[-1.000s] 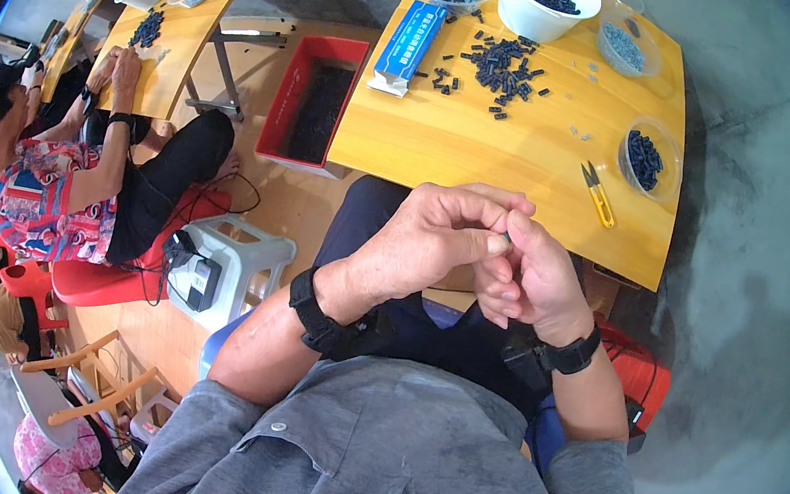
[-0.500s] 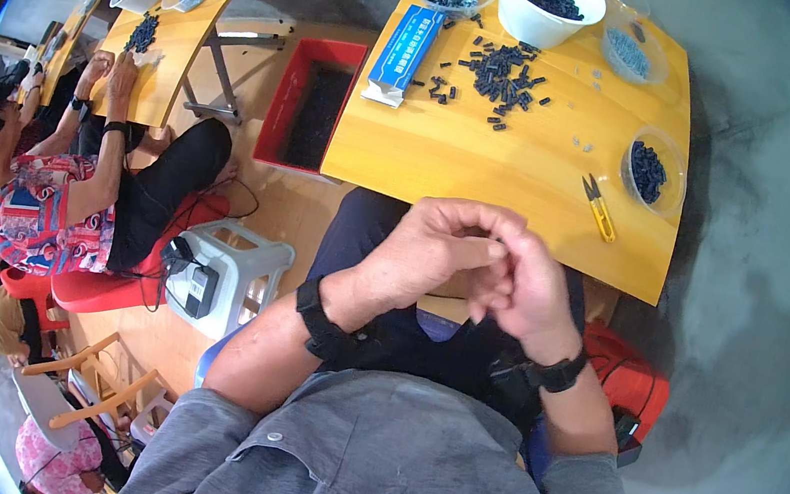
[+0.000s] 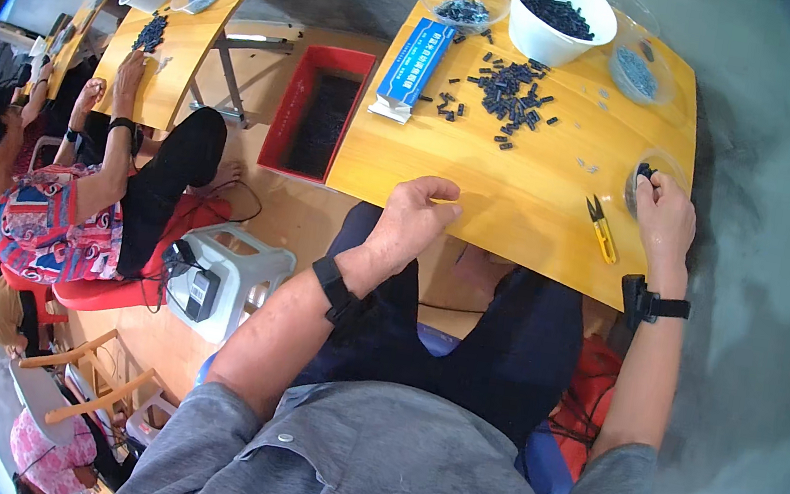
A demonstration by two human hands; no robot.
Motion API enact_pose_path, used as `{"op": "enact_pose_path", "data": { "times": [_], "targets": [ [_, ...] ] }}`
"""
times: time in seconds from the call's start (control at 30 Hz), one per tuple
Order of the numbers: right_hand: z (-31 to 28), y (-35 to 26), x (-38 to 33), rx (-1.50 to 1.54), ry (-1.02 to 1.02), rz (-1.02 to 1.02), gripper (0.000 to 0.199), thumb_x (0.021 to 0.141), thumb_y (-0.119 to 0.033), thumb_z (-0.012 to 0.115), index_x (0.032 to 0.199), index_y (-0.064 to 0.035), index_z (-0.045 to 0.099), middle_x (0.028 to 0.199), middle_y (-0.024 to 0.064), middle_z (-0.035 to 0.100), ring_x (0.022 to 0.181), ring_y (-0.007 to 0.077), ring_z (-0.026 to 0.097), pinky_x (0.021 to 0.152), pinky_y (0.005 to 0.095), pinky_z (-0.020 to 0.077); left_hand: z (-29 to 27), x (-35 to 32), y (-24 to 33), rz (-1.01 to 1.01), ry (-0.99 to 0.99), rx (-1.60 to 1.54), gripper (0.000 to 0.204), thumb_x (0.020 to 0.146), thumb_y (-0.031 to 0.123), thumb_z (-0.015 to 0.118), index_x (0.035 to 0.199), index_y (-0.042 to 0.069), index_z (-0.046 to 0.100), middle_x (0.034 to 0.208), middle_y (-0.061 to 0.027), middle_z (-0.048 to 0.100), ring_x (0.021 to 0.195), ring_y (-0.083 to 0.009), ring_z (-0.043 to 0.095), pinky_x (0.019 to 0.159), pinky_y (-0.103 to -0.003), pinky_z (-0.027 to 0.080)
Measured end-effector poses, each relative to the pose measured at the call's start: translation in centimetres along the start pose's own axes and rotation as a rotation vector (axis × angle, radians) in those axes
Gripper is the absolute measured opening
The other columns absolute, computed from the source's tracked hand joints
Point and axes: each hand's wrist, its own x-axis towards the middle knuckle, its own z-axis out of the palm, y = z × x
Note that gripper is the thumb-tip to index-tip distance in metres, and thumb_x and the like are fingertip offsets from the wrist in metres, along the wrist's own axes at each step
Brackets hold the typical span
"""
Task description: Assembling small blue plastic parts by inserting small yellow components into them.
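At the table's right side my right hand (image 3: 664, 216) reaches into a clear round bowl (image 3: 633, 195) of small dark cylindrical pieces (image 3: 645, 169). Its fingers are closed together at the pieces, and whatever they may hold is hidden. Just over the front edge of the table hovers my left hand (image 3: 411, 217), loosely curled. Its thumb and index finger stand apart, with nothing visible between them. Yellow-handled thread snips (image 3: 602, 231) lie to the left of my right wrist. Farther back, a loose pile of black pieces (image 3: 512, 94) is spread on the yellow wooden table (image 3: 523, 194).
Behind the pile stand a white bowl (image 3: 557, 42) of black pieces, a clear bowl (image 3: 465, 2) and a tub of bluish-grey bits (image 3: 633, 76). A blue-and-white box (image 3: 412, 70) lies at left. A red crate (image 3: 318, 115) sits beside the table; a co-worker (image 3: 57, 210) sits farther left.
My hands were together above my lap, fingers touching. Now they are apart: the right has moved right and forward into the clear bowl, the left slightly left, its fingers loosened.
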Motion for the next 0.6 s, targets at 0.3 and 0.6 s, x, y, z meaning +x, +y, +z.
{"op": "enact_pose_path", "data": {
  "times": [0.3, 0.6],
  "targets": [
    [8.2, -6.9, -1.4, 0.402, -0.111, -0.347, 0.009, 0.081, -0.011, 0.058, 0.085, -0.0041, 0.061, 0.082, 0.0165, 0.061, 0.078, 0.0354, 0.06, 0.069, 0.0425, 0.0474, -0.6, 1.5, -1.1, -0.009, 0.084, -0.04, 0.019, 0.081, 0.005, 0.061, 0.098, -0.003, 0.061, 0.083, -0.0051, 0.062, 0.074, -0.0123, 0.057, 0.066, -0.025, 0.046],
    [10.9, -9.6, -0.9, 0.379, -0.21, -0.277, 0.02, 0.078, -0.011, 0.062, 0.097, -0.0044, 0.062, 0.084, 0.0159, 0.062, 0.079, 0.0342, 0.061, 0.07, 0.0421, 0.0482, -1.6, 2.2, -1.1, -0.071, 0.086, -0.052, 0.019, 0.081, 0.006, 0.061, 0.097, -0.004, 0.062, 0.083, -0.0051, 0.063, 0.072, -0.0113, 0.056, 0.066, -0.024, 0.046]
  ]
}}
